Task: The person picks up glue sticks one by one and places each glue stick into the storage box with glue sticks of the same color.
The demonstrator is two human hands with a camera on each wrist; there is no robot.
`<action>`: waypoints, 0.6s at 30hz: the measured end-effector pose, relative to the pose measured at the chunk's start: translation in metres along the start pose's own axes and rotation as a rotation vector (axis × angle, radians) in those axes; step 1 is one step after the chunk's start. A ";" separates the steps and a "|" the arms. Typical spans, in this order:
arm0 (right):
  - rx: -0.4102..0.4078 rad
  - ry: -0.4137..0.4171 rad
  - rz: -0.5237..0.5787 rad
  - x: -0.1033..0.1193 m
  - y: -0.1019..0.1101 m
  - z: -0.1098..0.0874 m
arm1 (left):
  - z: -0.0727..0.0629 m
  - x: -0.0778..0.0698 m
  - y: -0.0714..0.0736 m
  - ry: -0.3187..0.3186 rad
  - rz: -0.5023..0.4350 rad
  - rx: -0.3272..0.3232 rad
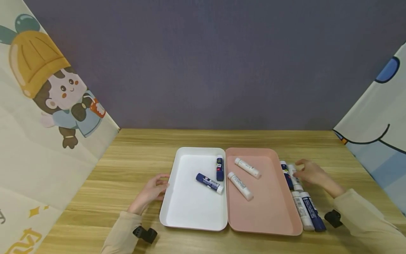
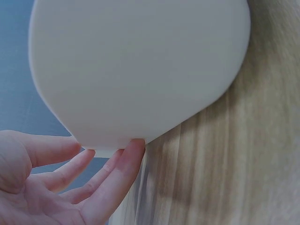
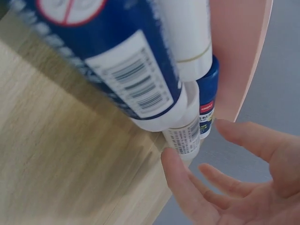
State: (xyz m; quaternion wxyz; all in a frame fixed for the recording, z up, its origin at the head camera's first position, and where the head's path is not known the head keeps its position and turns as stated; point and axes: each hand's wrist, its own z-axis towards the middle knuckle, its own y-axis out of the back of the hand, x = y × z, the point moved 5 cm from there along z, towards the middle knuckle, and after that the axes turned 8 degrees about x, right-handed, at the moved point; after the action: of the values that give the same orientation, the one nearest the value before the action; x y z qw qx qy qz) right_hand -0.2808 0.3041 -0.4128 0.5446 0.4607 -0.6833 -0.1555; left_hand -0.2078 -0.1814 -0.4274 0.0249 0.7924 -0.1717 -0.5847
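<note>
My left hand (image 1: pixel 150 192) touches the left side of a white tray (image 1: pixel 193 208) with its fingertips; the left wrist view shows the fingers spread along the tray's edge. To the right of the pink tray (image 1: pixel 266 215), my right hand (image 1: pixel 312 173) is at the far white glue stick (image 1: pixel 296 181), thumb and fingers apart around its end. A blue glue stick (image 3: pixel 206 117) lies between that white one and the pink tray. Nearer to me are another white glue stick (image 1: pixel 302 211) and another blue one (image 1: pixel 312 211), side by side.
Inside the white tray lie two blue glue sticks, one upright along its right wall (image 1: pixel 220 169) and one slanted (image 1: pixel 209 183). Two white glue sticks, an upper one (image 1: pixel 248 168) and a lower one (image 1: pixel 240 186), lie in the pink tray. Both trays stand side by side on a wooden table (image 1: pixel 139 158).
</note>
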 end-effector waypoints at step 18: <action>0.041 -0.039 0.061 -0.009 -0.007 0.007 | 0.004 0.004 0.000 -0.003 -0.002 -0.003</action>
State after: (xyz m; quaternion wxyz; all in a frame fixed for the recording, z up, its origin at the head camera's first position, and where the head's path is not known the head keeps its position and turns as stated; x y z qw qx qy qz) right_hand -0.2839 0.3056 -0.4255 0.5258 0.4479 -0.7106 -0.1338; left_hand -0.2105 -0.1820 -0.4319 0.0252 0.7916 -0.1700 -0.5864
